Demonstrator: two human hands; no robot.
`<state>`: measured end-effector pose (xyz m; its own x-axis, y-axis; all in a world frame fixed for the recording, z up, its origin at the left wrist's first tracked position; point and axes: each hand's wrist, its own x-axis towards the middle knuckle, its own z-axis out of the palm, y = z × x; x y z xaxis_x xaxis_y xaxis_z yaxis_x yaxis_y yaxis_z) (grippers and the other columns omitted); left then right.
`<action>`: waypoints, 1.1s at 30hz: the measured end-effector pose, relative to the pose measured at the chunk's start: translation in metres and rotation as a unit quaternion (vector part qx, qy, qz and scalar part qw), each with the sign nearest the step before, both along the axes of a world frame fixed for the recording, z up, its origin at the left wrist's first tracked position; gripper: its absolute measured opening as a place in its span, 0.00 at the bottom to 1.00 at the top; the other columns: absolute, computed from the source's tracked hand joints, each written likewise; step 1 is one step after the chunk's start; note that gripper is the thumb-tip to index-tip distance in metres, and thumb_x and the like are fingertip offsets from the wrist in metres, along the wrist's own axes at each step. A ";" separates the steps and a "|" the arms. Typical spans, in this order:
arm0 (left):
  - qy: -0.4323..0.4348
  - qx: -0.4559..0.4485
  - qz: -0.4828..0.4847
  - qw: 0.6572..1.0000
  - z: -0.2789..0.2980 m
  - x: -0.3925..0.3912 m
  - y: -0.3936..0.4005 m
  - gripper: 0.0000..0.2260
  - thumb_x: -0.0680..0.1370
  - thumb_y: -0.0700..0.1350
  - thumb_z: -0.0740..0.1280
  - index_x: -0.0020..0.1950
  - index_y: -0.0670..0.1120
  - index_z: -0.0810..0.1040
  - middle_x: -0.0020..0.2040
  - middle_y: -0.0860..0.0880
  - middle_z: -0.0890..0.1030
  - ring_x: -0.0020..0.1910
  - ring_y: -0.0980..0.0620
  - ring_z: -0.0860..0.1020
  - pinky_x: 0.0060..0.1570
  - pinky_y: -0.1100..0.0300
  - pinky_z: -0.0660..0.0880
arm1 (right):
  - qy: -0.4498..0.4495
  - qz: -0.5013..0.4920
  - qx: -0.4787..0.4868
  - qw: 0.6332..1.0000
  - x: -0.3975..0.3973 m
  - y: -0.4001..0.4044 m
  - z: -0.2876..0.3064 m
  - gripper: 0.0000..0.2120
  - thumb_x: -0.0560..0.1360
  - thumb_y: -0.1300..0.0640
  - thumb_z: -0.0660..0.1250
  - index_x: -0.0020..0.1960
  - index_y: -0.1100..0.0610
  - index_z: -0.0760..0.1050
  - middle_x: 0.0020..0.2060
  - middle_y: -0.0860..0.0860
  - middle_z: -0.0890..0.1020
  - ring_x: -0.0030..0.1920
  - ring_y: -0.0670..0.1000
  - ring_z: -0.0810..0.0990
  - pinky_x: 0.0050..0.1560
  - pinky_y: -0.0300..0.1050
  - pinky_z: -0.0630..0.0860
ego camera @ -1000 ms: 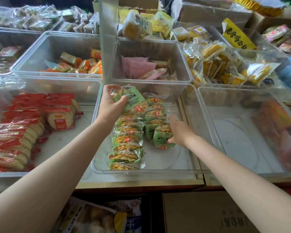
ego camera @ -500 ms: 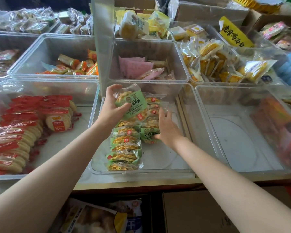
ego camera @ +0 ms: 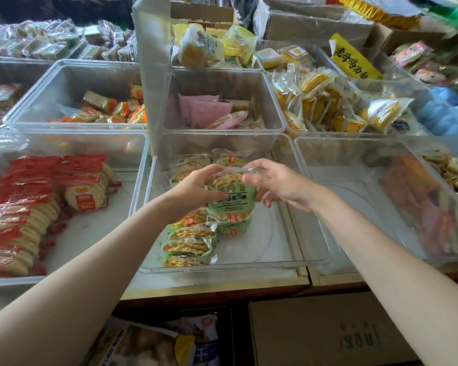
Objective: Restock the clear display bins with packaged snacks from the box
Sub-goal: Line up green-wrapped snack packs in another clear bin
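left hand [ego camera: 196, 190]: gripping the green snack pack [ego camera: 232, 195] from its left side
right hand [ego camera: 278, 182]: pinching its clear top edge
pack: held above the middle clear bin [ego camera: 283, 262], over the stacked packs [ego camera: 189, 243] along its left side

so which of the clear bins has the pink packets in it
The middle bin in the back row, straight behind the bin of green waffle packs that both hands work over. Its left neighbour holds orange-wrapped snacks; its right neighbour holds yellow ones.

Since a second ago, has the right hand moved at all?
Yes. The right hand has risen off the packets low in the clear bin and swung left to pinch the green waffle packet that the left hand grips.
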<state>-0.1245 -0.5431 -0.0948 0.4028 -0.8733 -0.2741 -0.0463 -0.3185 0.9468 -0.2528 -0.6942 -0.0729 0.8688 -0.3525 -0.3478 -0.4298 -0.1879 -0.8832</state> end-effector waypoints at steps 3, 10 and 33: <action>0.007 0.002 -0.028 1.000 0.004 -0.005 -0.005 0.17 0.74 0.39 0.69 0.61 0.51 0.73 0.60 0.47 0.78 0.57 0.47 0.78 0.58 0.48 0.75 | 0.030 0.038 -0.199 0.979 -0.001 -0.002 0.001 0.15 0.66 0.56 0.76 0.45 0.53 0.72 0.45 0.53 0.79 0.30 0.46 0.77 0.30 0.45 0.75; -0.388 0.088 -0.016 0.917 -0.009 0.016 -0.003 0.24 0.78 0.47 0.64 0.73 0.45 0.63 0.74 0.46 0.64 0.73 0.48 0.60 0.72 0.51 0.59 | 0.217 0.077 -0.234 0.945 0.008 0.020 -0.037 0.10 0.70 0.61 0.73 0.45 0.58 0.71 0.43 0.53 0.77 0.34 0.49 0.79 0.35 0.40 0.80; -0.476 0.283 -0.125 0.823 -0.038 0.018 -0.005 0.33 0.77 0.66 0.51 0.77 0.54 0.43 0.77 0.48 0.40 0.76 0.41 0.39 0.71 0.37 0.41 | 0.125 -0.189 0.144 0.963 0.048 0.011 -0.065 0.36 0.75 0.36 0.59 0.76 0.42 0.44 0.76 0.52 0.53 0.74 0.59 0.55 0.71 0.64 0.54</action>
